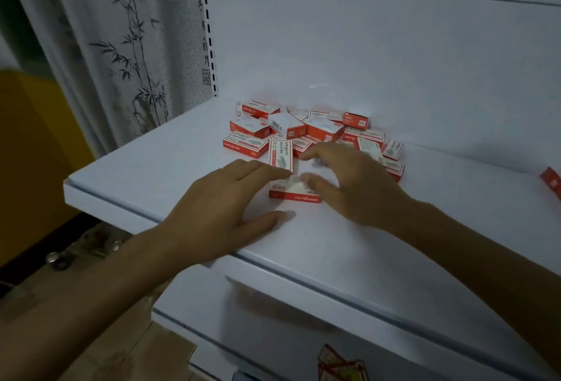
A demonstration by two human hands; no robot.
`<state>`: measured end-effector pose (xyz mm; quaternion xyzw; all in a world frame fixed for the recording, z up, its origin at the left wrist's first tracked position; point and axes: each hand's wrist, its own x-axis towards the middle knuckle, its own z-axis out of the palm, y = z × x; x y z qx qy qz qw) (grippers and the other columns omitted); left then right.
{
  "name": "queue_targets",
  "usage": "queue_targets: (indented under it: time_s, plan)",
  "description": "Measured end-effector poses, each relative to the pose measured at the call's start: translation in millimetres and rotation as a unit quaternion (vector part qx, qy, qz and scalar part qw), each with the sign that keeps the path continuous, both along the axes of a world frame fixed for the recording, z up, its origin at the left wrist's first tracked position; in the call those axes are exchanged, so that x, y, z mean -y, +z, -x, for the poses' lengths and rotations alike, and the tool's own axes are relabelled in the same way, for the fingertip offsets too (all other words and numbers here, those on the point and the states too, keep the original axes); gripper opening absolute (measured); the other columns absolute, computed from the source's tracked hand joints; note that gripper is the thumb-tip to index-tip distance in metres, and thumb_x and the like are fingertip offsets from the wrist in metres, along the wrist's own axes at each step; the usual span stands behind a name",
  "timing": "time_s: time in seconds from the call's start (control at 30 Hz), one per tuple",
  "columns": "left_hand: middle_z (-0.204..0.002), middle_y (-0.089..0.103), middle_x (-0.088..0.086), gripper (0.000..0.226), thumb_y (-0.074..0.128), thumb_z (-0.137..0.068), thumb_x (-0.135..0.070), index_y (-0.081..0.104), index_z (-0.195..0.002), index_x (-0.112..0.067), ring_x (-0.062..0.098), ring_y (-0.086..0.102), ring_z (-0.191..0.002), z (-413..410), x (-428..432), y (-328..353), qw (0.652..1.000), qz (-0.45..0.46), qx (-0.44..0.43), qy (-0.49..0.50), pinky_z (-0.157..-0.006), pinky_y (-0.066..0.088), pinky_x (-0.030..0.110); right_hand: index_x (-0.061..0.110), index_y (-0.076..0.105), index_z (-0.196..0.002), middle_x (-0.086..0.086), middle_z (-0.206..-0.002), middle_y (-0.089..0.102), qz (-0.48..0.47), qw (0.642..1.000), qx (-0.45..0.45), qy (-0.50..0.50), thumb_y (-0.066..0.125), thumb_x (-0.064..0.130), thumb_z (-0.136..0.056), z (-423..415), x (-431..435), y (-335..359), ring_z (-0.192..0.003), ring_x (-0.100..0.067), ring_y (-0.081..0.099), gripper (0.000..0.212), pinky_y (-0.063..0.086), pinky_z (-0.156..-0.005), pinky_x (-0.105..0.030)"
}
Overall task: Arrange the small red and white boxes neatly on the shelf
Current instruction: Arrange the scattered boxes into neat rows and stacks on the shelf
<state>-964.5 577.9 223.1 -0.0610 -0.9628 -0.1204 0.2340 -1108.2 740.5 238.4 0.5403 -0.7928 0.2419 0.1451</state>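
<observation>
White shelf (pixel 145 168) bears a loose pile of red and white boxes (pixel 315 130) at far centre. Left hand (pixel 224 216) lies flat, fingers straight, fingertips touching the single near box (pixel 296 193). Right hand (pixel 358 186) is spread wide, thumb on that box.

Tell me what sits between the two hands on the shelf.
In the head view, one flat red and white box lies between the left hand and right hand, a second box just behind it.
</observation>
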Motion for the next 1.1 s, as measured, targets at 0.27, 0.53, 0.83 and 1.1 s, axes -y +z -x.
queue_targets:
  time_s: [0.27,0.53,0.83,1.1]
  plan:
    - [-0.122,0.059,-0.001,0.051,0.053,-0.085,-0.055,0.052,-0.126,-0.024,0.018,0.054,-0.106,58,5,-1,0.993,0.081,0.032,-0.077,-0.085,0.047,0.033,0.016,0.046,-0.13,-0.008,-0.129,0.056,-0.177,0.959,-0.054,-0.214,0.048,0.045,-0.091,42,18,-7,-0.114,-0.028,0.054,0.05,0.042,-0.097,-0.042]
    - [-0.118,0.062,0.001,0.047,0.047,-0.089,-0.053,0.051,-0.125,-0.022,0.021,0.055,-0.103,79,19,-5,0.993,0.095,-0.019,-0.06,-0.077,0.04,0.031,0.019,0.054,-0.116,-0.002,-0.115,0.062,0.007,0.987,0.022,-0.161,0.072,0.036,-0.076,31,3,0,-0.1,-0.018,0.059,0.046,0.05,-0.076,-0.026]
    - [-0.114,0.064,-0.013,0.054,0.056,-0.08,-0.055,0.047,-0.125,-0.026,0.003,0.062,-0.096,85,-10,29,0.942,-0.311,0.087,-0.097,-0.081,0.053,0.028,0.018,0.049,-0.119,0.001,-0.115,0.057,0.112,0.986,0.008,-0.122,0.067,0.032,-0.077,1,-30,24,-0.102,-0.012,0.054,0.048,0.052,-0.076,-0.021]
    - [-0.097,0.072,0.007,0.024,0.062,-0.082,-0.026,0.06,-0.103,-0.013,0.018,0.069,-0.086,100,-95,40,0.674,-0.686,0.215,-0.172,-0.081,0.056,0.029,0.02,0.054,-0.115,0.003,-0.113,0.056,0.085,0.985,-0.023,-0.15,0.063,0.039,-0.077,-10,-101,33,-0.099,-0.01,0.053,0.043,0.049,-0.068,-0.018]
